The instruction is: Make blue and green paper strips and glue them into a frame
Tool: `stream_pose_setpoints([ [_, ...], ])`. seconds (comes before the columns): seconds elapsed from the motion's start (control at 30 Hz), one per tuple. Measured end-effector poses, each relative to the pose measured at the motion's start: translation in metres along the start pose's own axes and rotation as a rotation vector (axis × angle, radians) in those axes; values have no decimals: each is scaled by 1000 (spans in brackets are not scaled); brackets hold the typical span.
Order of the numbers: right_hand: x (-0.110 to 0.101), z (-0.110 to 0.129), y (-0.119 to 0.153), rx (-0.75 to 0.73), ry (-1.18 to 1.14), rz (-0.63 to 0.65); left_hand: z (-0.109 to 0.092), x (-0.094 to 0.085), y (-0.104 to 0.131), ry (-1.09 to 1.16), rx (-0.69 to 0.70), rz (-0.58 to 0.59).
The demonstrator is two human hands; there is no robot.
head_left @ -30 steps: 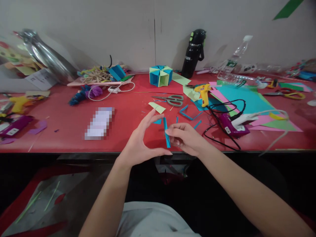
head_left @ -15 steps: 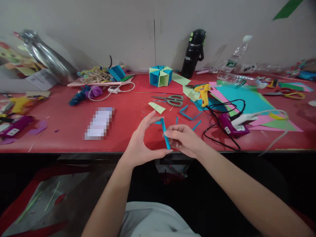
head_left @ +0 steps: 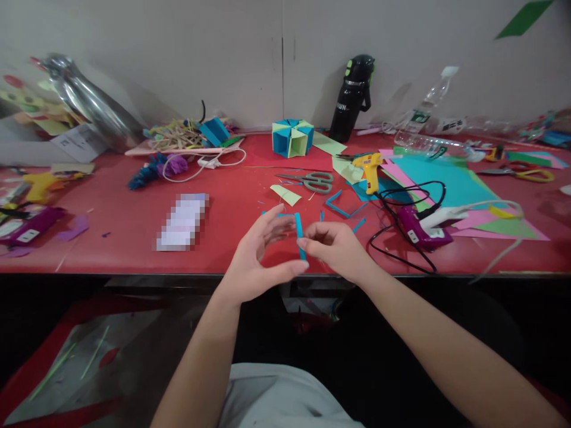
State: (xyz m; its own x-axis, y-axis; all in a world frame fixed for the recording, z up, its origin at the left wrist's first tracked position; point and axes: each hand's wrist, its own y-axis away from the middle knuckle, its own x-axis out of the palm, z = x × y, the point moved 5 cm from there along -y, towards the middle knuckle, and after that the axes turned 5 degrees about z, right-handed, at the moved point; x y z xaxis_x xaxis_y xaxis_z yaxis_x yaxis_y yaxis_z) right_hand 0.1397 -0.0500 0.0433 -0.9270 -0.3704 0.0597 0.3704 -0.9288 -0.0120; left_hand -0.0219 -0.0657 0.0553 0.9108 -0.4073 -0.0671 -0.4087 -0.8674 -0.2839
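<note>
A narrow blue folded paper strip [head_left: 299, 229] stands nearly upright over the table's front edge. My right hand [head_left: 333, 248] is closed on its middle in a pinch of thumb and fingers. To the left, my left hand [head_left: 255, 264] is open, thumb and fingers spread in a wide curve. Its thumb tip lies by the strip's lower end and its fingertips close to the upper end; whether they touch is unclear. Behind the hands lie a bent blue paper strip [head_left: 341, 208], a pale green paper piece [head_left: 285, 194] and grey-handled scissors [head_left: 317, 181].
A blue-and-green folded paper ring [head_left: 295, 145] stands at the back beside a black bottle [head_left: 350, 104]. Rightward are a yellow glue gun [head_left: 369, 169], a purple power strip [head_left: 419, 229] with cables and coloured paper sheets [head_left: 450, 178]. A blurred phone [head_left: 182, 223] lies left.
My left fingers and thumb have loosened from the strip's ends, where they spanned it before. The strip has turned slightly in my right hand, showing a broader face.
</note>
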Motion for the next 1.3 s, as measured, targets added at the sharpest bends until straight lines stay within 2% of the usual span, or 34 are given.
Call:
stream_pose_setpoints([
  [0.13, 5, 0, 3, -43, 85, 33, 5, 1, -6, 90, -73, -181],
  [0.27, 9, -3, 6, -48, 106, 54, 6, 0, -6, 41, -82, -274],
  [0.53, 10, 0, 6, -55, 84, 90, 5, -5, -3, 48, -88, -298],
  [0.8, 11, -4, 5, -44, 72, 104, 7, -8, -4, 168, -100, -289],
  [1.03, 12, -5, 5, -33, 67, 77, 1, -5, -4, 60, -119, -294],
  [1.3, 14, -6, 6, -19, 81, 99, 1, -7, -2, 15, -93, -380],
])
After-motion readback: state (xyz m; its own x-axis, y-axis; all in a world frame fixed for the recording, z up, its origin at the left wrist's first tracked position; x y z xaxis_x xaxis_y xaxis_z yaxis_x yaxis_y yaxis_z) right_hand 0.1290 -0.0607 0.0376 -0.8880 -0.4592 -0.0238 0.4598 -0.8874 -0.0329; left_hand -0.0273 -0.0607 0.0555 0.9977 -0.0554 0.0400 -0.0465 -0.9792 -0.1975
